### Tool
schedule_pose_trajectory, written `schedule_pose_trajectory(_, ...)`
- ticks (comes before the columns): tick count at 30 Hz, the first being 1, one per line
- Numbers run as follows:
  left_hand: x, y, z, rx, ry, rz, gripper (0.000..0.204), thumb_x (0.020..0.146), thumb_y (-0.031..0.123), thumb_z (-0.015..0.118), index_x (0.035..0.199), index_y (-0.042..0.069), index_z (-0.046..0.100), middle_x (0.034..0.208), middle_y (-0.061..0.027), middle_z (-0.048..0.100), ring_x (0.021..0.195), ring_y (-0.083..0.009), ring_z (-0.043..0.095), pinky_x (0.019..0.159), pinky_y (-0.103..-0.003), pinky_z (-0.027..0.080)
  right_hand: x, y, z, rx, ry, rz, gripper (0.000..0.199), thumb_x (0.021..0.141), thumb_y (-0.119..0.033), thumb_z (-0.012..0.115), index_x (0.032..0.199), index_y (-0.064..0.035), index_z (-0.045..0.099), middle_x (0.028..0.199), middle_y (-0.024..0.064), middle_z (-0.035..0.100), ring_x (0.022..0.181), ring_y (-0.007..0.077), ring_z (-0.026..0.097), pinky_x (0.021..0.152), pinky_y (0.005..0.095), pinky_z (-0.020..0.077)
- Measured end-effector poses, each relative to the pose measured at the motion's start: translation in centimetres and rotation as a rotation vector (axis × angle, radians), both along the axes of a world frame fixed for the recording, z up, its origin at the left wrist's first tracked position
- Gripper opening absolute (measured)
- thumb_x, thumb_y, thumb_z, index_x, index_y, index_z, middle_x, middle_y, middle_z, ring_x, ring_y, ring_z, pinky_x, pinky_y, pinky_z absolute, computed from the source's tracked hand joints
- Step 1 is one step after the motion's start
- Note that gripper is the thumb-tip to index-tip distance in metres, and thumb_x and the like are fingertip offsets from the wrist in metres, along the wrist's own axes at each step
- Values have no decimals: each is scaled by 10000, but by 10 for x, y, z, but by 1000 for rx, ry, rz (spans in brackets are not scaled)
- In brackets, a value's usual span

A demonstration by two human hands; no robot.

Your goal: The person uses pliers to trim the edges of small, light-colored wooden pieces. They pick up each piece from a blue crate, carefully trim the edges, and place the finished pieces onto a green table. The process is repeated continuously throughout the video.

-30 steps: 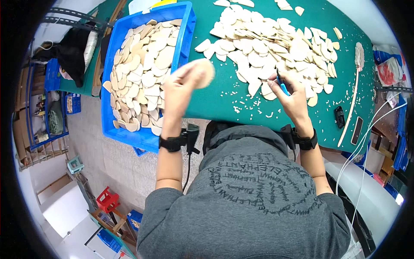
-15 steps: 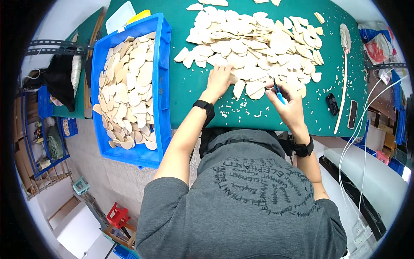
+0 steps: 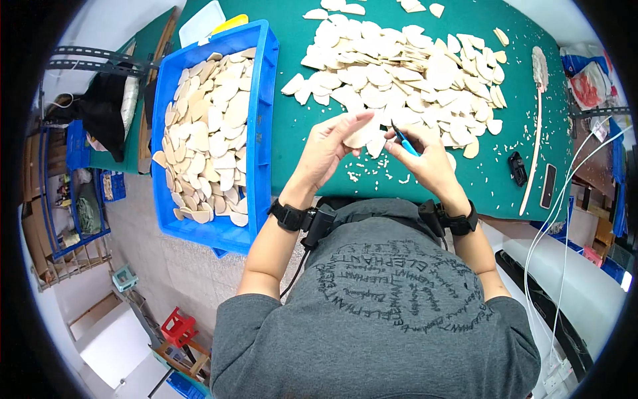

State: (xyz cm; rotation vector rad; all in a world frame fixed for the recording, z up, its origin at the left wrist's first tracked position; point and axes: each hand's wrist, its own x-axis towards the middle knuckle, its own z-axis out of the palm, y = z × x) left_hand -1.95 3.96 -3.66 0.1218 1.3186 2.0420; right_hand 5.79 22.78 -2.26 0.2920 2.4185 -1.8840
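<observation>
Green table (image 3: 292, 143), bearing all items. Blue crate (image 3: 262, 120) of pale flat pieces, at 9 o'clock of hands. Loose piece pile (image 3: 412, 80), 12 o'clock. Left hand (image 3: 329, 149) grasping one flat piece (image 3: 364, 133), long axis toward 1 o'clock. Right hand (image 3: 432, 163) clenched on blue-handled tool (image 3: 403, 141), tip toward 11 o'clock, just beside the piece.

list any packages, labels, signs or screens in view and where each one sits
Red and clear plastic package: far right, beyond the green table's edge, crumpled.
Dark flat phone-like slab: right end of the table, slim rectangle, screen dark.
White and yellow flat packs: behind the blue crate, partly hidden.
No signs visible.
</observation>
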Motion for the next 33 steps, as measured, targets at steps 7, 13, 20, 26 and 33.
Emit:
schedule_pose_trajectory(7, 14, -2, 25, -196, 349, 148, 367, 819, 64, 701, 1168, -2, 608, 1066, -83, 640, 917, -117, 609, 728, -237, 517, -1, -5, 6, -24, 26, 25, 230, 815, -203, 669, 970, -35, 652, 777, 31, 638, 675, 69, 565, 615, 231, 458)
schedule_pose_trajectory(13, 20, -4, 29, -281, 529, 175, 333, 818, 43, 695, 1140, 0, 623, 1077, -80, 630, 950, -135, 610, 766, -242, 524, -2, -9, 12, 55, 67, 29, 233, 803, -198, 664, 973, -39, 649, 750, 56, 639, 612, 89, 569, 571, 242, 458)
schedule_pose_trajectory(20, 23, -2, 25, -395, 687, 201, 316, 818, 47, 694, 1126, 7, 633, 1087, -82, 611, 950, -137, 603, 763, -240, 530, -1, -12, 6, 122, 126, 9, 209, 801, -166, 645, 965, -37, 647, 752, 88, 652, 598, 129, 593, 571, 261, 469)
schedule_pose_trajectory(26, 24, -2, 24, -402, 735, 223, 298, 820, 42, 689, 1113, 8, 641, 1081, -87, 612, 957, -140, 601, 760, -243, 533, -1, -14, 8, 132, 115, 0, 167, 788, -127, 644, 928, -37, 650, 703, 78, 631, 588, 115, 575, 562, 255, 459)
schedule_pose_trajectory(33, 24, -8, 21, -275, 552, 252, 315, 830, 46, 683, 1138, 10, 628, 1081, -82, 629, 937, -129, 609, 747, -244, 529, -4, -17, 7, 0, 49, -64, 145, 825, -138, 660, 897, -13, 654, 704, 21, 626, 625, 73, 560, 579, 234, 450)
